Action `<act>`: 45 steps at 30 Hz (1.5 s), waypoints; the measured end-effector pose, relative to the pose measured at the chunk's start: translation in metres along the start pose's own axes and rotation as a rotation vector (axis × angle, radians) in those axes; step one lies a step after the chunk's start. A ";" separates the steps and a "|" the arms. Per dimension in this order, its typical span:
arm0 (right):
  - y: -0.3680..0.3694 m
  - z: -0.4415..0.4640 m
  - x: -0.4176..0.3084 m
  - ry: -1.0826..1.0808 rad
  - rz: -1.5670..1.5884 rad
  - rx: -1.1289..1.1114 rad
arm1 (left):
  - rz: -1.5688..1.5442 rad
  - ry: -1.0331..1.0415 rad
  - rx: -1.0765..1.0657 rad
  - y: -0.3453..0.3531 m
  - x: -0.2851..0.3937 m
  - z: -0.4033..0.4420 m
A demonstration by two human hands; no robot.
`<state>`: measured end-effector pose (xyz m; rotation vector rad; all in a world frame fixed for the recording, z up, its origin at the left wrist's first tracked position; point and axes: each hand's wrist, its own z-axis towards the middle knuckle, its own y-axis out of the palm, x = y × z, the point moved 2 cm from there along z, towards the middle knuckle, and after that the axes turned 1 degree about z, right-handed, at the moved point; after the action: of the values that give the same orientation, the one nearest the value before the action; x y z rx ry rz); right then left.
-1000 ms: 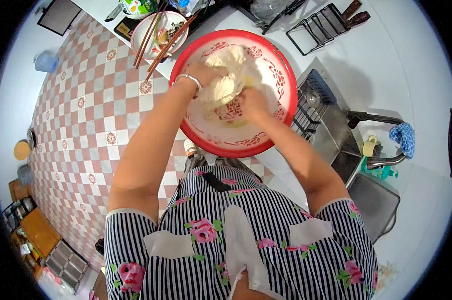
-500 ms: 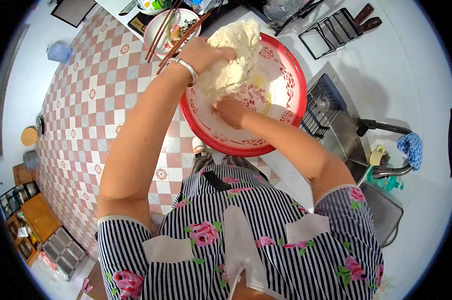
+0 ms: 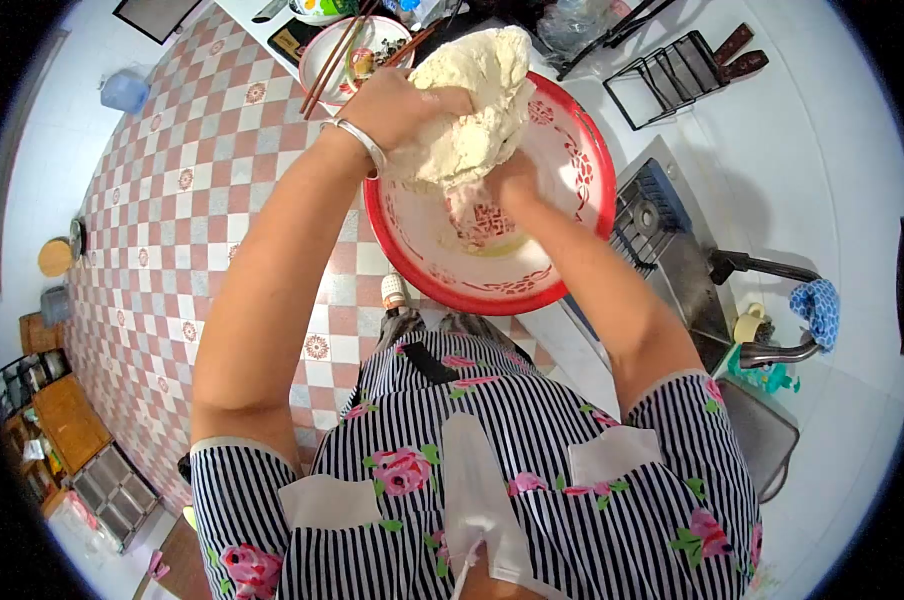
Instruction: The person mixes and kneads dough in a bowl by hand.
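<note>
A large lump of pale dough (image 3: 472,100) is held up over a white enamel basin (image 3: 442,285) with a red rim and red patterns. My left hand (image 3: 402,110) grips the dough from its left side, fingers curled into it. Under the lump's lower right edge, inside the basin, is my right hand (image 3: 513,180). Its fingers are hidden or smeared by motion, so I cannot see whether they touch the dough. A yellowish wet streak shows on the basin's floor.
Beyond the basin's left side stands a bowl (image 3: 317,50) with chopsticks (image 3: 334,58) across it. To the right are a black knife rack (image 3: 672,75), a gas stove (image 3: 644,222) and a tap (image 3: 772,354) with a blue cloth (image 3: 815,312). Checkered floor tiles lie at left.
My right hand has moved up and to the right inside the basin, to beneath the dough. The dough stays raised in my left hand, shifted slightly right in view.
</note>
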<state>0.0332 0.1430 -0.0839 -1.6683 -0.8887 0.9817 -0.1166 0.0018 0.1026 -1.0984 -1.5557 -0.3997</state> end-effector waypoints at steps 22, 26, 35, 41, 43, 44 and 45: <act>-0.009 -0.059 -0.071 -0.504 0.078 -0.250 | 0.230 -0.101 -0.118 0.034 -0.004 0.011; -0.014 -0.093 -0.040 -0.514 0.309 -0.313 | 0.112 -0.044 -0.204 0.071 -0.079 0.048; -0.030 -0.113 0.005 -0.055 0.411 -0.261 | 0.640 0.071 -0.142 0.079 -0.131 0.067; -0.013 -0.104 -0.028 -0.098 0.421 -0.307 | 0.919 0.318 -0.024 0.062 -0.100 0.023; -0.016 -0.102 -0.036 -0.110 0.383 -0.294 | 0.681 0.353 0.121 0.057 -0.066 -0.024; -0.007 -0.100 -0.036 -0.114 0.391 -0.284 | 0.562 0.365 0.191 0.056 -0.058 -0.047; -0.001 -0.097 -0.039 -0.119 0.400 -0.274 | 0.552 0.421 0.290 0.054 -0.061 -0.066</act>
<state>0.1052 0.0730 -0.0550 -2.0913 -0.8101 1.2829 -0.0385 -0.0467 0.0517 -1.0780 -0.8613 -0.0186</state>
